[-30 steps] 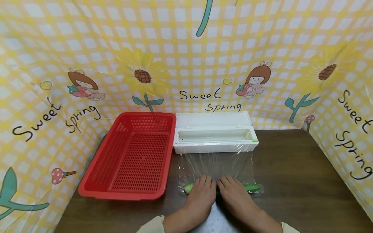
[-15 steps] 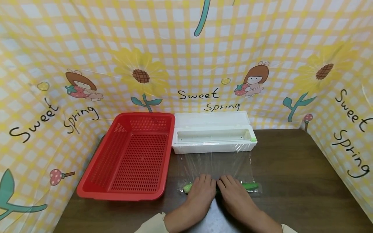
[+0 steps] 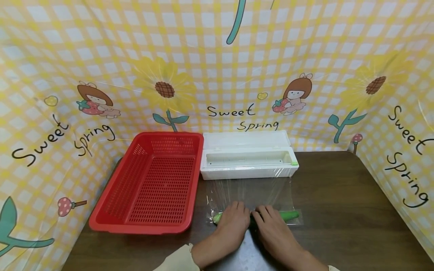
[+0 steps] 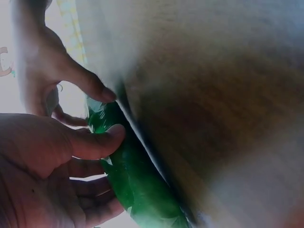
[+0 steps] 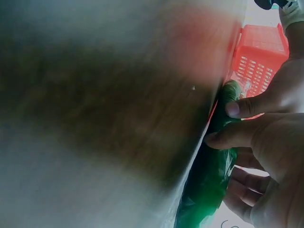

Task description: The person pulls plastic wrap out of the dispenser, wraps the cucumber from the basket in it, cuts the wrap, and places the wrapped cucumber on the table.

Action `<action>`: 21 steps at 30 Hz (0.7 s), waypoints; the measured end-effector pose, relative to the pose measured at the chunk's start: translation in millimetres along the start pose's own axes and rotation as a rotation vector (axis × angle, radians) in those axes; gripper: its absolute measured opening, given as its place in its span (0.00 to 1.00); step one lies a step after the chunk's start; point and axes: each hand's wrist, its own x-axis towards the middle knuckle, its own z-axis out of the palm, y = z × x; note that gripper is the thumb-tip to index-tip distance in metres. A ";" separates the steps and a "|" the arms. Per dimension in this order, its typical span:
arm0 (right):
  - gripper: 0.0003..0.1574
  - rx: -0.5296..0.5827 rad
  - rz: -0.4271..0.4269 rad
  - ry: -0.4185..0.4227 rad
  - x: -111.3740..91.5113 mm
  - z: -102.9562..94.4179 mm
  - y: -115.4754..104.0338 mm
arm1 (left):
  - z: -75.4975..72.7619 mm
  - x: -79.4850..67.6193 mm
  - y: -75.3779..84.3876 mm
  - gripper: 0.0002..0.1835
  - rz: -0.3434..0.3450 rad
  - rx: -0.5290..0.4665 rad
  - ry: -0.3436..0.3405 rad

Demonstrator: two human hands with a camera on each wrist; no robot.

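Note:
A green cucumber (image 3: 289, 215) lies crosswise on the table under both hands, with clear cling film (image 3: 225, 188) around it. My left hand (image 3: 234, 226) holds its left half, the thumb on the near side and the fingers over the far side. Beside it, my right hand (image 3: 276, 231) grips the right half in the same way. In the left wrist view the cucumber (image 4: 142, 185) has shiny film on its skin. The right wrist view shows both thumbs pressing the cucumber (image 5: 204, 180). Film runs from the cucumber back to the white dispenser box (image 3: 251, 173).
Left of the film stands a red perforated basket (image 3: 194, 188), with nothing in it. The dispenser's lid (image 3: 245, 139) is raised at the back. Brown wooden tabletop (image 3: 342, 203) extends to the right. A checked yellow cloth (image 3: 217, 75) hangs behind and at both sides.
Both hands keep their hold on the cucumber and have shifted only slightly. The cucumber's right end has tilted a little away from me, and the film flap there shows more.

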 end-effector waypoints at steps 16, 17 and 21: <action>0.20 -0.094 0.002 -0.054 6.5 -1.1 -1.5 | -9.5 1.1 -4.8 0.10 0.016 -0.083 -0.095; 0.19 -0.100 0.000 -0.055 6.8 -1.0 -1.6 | -10.1 0.8 -5.0 0.11 0.014 -0.094 -0.100; 0.18 -0.121 -0.009 -0.032 9.2 -0.9 -1.2 | -13.6 -1.3 -4.8 0.14 -0.015 -0.124 -0.109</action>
